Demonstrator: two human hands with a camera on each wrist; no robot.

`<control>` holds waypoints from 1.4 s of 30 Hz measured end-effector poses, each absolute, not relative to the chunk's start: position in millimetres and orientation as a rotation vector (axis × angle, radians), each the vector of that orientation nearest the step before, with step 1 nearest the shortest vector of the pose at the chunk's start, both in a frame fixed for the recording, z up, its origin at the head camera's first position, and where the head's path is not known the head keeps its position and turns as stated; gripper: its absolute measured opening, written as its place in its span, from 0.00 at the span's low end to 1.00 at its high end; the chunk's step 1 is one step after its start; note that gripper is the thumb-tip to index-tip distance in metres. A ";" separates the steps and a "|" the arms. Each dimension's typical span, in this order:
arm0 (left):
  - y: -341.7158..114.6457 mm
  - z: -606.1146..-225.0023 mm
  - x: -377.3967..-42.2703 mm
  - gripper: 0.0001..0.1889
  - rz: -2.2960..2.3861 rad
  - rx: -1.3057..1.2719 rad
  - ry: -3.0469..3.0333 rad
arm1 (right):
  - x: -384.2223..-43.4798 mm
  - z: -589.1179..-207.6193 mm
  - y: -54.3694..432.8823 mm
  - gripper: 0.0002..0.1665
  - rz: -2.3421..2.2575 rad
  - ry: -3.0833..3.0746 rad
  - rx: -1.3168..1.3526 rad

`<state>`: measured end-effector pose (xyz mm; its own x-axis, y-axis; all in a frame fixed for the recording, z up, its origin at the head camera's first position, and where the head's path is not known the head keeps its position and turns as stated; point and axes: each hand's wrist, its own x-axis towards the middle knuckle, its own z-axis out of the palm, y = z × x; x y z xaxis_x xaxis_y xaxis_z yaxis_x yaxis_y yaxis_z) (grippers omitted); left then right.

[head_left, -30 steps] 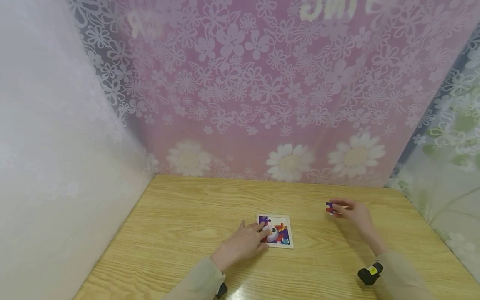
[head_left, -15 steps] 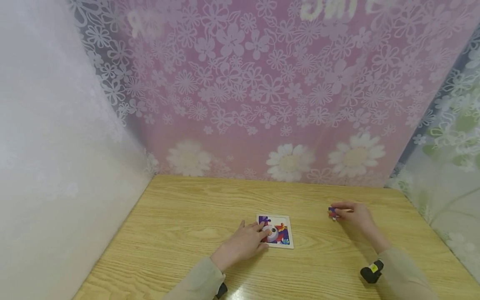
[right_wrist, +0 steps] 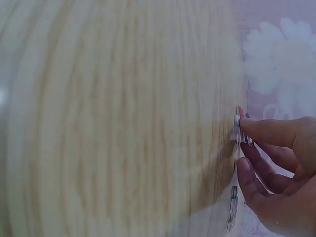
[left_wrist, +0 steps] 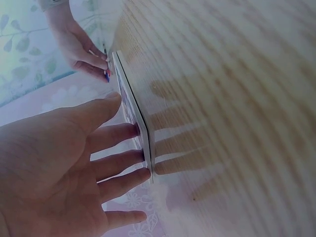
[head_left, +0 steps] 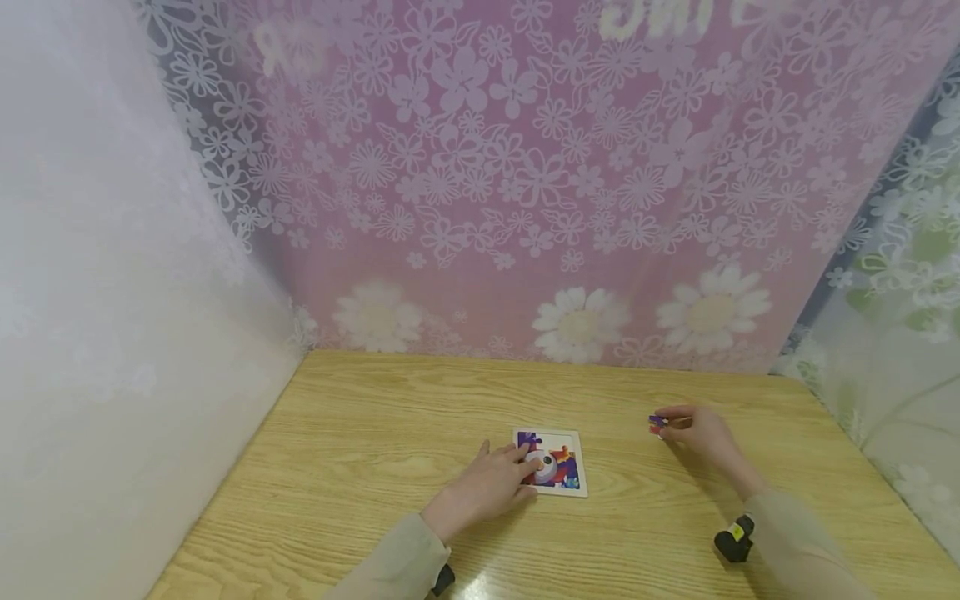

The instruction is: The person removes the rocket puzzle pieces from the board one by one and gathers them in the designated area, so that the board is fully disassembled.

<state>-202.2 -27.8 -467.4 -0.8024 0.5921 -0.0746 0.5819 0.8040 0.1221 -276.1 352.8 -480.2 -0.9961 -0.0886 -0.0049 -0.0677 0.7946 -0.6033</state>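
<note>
A small square jigsaw board [head_left: 585, 479] with a pale rim lies on the table, showing a colourful picture with a big round eye. White backing shows through at its upper right. My left hand [head_left: 483, 490] rests on its left side with fingers spread; they cover part of the picture. In the left wrist view those fingers [left_wrist: 123, 160] touch the board's edge. Off to the right, my right hand [head_left: 705, 435] pinches a purple and red jigsaw piece [head_left: 655, 426] between thumb and fingers. The right wrist view shows this piece [right_wrist: 241, 118] nearly edge-on.
The wooden table [head_left: 390, 417] meets a pink flowered curtain [head_left: 465, 208] at the back. A pale curtain [head_left: 135, 292] borders the left side, and a leafy one [head_left: 900, 375] the right. Black wrist cameras [head_left: 735, 540] are strapped beneath the sleeves.
My right hand shifted slightly right and toward me, then back left, and the jigsaw piece turned a little between its fingers. The left hand and the board stayed still.
</note>
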 end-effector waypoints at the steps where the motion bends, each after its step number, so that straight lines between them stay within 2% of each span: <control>1: -28.1 -467.7 -202.2 0.27 0.147 0.943 2.876 | -276.3 -480.5 352.8 0.24 -0.986 2.945 -0.131; 9: -29.4 -462.7 -202.6 0.27 0.153 0.939 2.860 | -274.7 -482.4 354.1 0.20 -1.010 2.941 -0.186; 17: -28.5 -466.5 -206.4 0.27 0.165 0.942 2.879 | -266.3 -476.2 343.6 0.22 -1.106 2.986 -0.208; 24: -29.5 -469.7 -207.5 0.26 0.194 0.940 2.873 | -261.3 -470.9 326.0 0.20 -1.230 2.974 -0.236; 33: -30.0 -470.6 -206.1 0.26 0.251 0.929 2.871 | -257.7 -469.7 299.9 0.20 -1.380 2.880 -0.417; 42: -29.8 -468.8 -204.2 0.27 0.234 0.929 2.877 | -255.9 -472.9 271.9 0.20 -1.422 2.826 -0.365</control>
